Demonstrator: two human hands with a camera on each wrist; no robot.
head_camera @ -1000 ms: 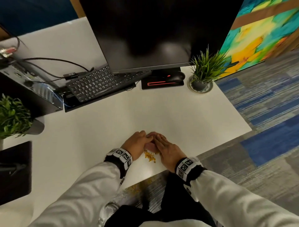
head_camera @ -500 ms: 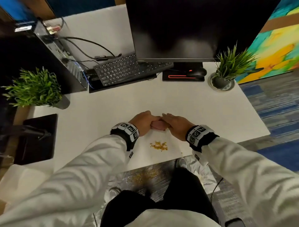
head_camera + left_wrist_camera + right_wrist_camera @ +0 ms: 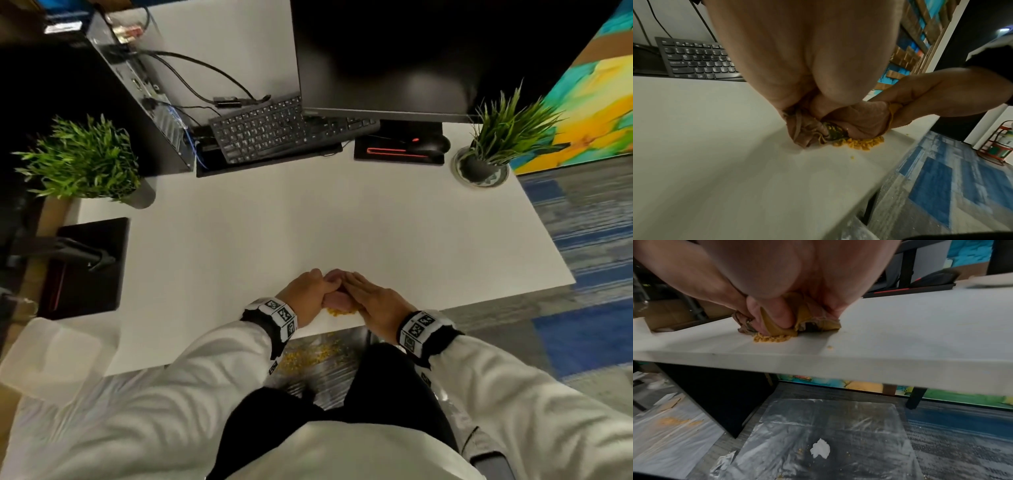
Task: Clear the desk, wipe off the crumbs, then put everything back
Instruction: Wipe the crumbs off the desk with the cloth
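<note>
A bunched pinkish-tan cloth (image 3: 337, 298) lies on the white desk (image 3: 260, 240) close to its front edge. My left hand (image 3: 306, 293) grips the cloth's left side with curled fingers. My right hand (image 3: 368, 298) lies over the right side, its thumb (image 3: 772, 313) pinching a fold. A small heap of yellow crumbs (image 3: 337, 312) lies against the cloth's near side, between it and the edge. The left wrist view shows the cloth (image 3: 859, 120) pushed up against the crumbs (image 3: 863, 143). In the right wrist view the crumbs (image 3: 770, 338) sit just under the cloth (image 3: 781, 331).
At the back are a black monitor (image 3: 394, 58), a keyboard (image 3: 270, 133), a mouse (image 3: 430, 144) on its pad, a computer tower (image 3: 137, 102) and two potted plants (image 3: 503, 137) (image 3: 85, 161). Crumbs (image 3: 311, 356) lie on plastic sheeting on the floor below the edge.
Half a second ago the cloth sat a little behind the crumb heap. Both hands have drawn it toward the front edge, and it now touches the heap.
</note>
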